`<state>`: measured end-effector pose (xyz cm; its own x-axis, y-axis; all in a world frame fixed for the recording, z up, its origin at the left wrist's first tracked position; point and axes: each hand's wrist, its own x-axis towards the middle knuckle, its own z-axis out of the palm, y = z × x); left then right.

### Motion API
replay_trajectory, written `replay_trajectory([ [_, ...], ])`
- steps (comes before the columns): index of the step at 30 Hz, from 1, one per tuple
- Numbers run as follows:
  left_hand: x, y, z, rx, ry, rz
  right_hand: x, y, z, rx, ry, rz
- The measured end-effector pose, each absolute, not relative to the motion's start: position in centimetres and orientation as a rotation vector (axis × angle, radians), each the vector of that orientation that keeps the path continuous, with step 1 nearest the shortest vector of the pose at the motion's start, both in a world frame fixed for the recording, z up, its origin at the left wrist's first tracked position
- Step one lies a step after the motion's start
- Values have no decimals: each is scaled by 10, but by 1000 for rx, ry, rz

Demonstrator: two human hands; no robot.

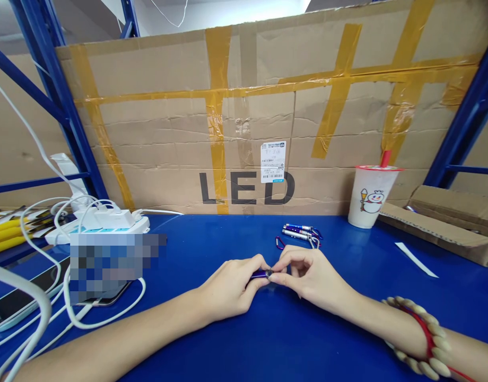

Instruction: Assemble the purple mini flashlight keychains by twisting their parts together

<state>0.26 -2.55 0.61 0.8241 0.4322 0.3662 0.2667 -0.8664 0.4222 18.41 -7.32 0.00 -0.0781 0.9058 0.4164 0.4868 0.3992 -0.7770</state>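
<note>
Nearest the camera, at lower left, a thick white cable (41, 297) curves in front of a phone (17, 302). Next to the right, the left hand (232, 286) has its thumb and index finger clamped on a slim purple tube (258, 274), which sits between the two hands over the blue tabletop (212, 345). Work on this piece looks partway along: a grip is made on both the body and the end, but the tube is not yet laid down or let go. Whether its end is being twisted, fitted or only checked, I cannot tell. Only a short length of the tube shows, glossy purple with a dark tip; fingers cover the rest. The right hand (313, 273) pinches at that tip with thumb and index finger, so the hands all but meet there. Just beyond it lies a small cluster of slim tubes (296, 234), silver and blue-purple, with a dark red clip (280, 243) at its left; whether these are finished or waiting does not show. Farther right stand a lidded cup (361, 212) and an open cardboard box (454, 233), with a white strip (417, 260) lying in front
</note>
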Motion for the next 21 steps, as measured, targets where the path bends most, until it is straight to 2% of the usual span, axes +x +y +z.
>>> replay_trajectory([
  [9, 2, -23, 3, 2636, 520, 733, 184, -77, 3, -1176, -1809, 273],
  [21, 4, -24, 3, 2673, 624, 750, 184, -74, -1, -1314, -1760, 328],
])
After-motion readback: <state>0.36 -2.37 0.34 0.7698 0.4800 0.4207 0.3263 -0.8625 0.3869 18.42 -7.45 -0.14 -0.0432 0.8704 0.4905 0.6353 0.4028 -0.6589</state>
